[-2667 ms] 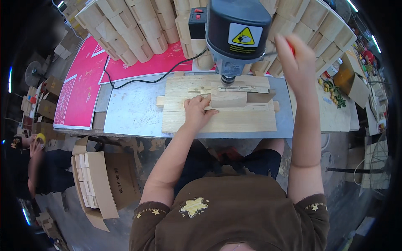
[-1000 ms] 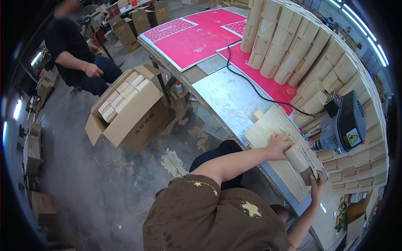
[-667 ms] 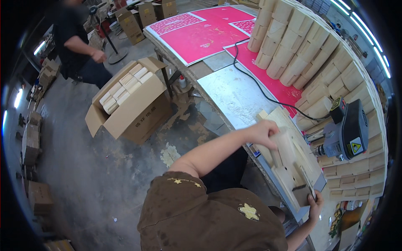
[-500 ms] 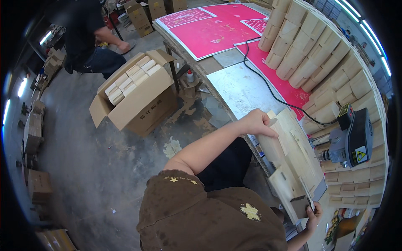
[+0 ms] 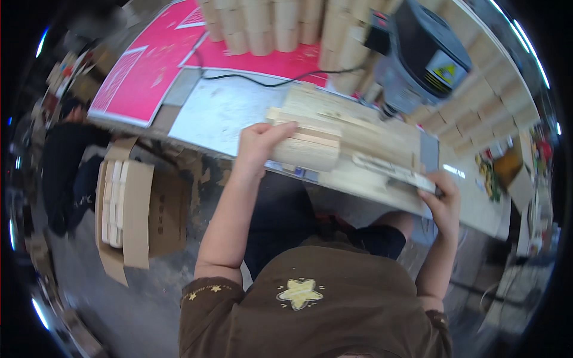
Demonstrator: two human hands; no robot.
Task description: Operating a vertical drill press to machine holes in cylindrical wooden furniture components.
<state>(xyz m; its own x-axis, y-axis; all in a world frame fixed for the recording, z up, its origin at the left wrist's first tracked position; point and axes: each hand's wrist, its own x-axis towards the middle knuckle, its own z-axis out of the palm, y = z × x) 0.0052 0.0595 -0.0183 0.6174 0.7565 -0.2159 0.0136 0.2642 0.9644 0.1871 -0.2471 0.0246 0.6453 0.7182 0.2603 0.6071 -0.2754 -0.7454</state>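
Note:
My left hand (image 5: 258, 143) is closed on a pale wooden block (image 5: 313, 149) with a rounded face and a stepped upper edge, thumb on top. The block is tilted above the near edge of a wooden board jig (image 5: 376, 140) with raised strips. In my right hand (image 5: 444, 198) is a narrow, light-coloured strip (image 5: 394, 171), pinched at its right end and pointing left toward the block. Blur hides what kind of strip it is. Beyond the jig hangs a grey and black drill-like power tool (image 5: 424, 59), its chuck over the board.
Stacked wooden pieces (image 5: 256, 27) stand along the back and right. A black cable (image 5: 268, 83) crosses the white board (image 5: 209, 116) and pink sheets (image 5: 143, 74). An open carton (image 5: 140, 209) of wooden pieces stands left on the floor; a person (image 5: 65, 161) is beyond it.
My view has swung right, so the bench lies more level across it. The block has lifted from the jig in my left hand. The strip in my right hand now points toward it.

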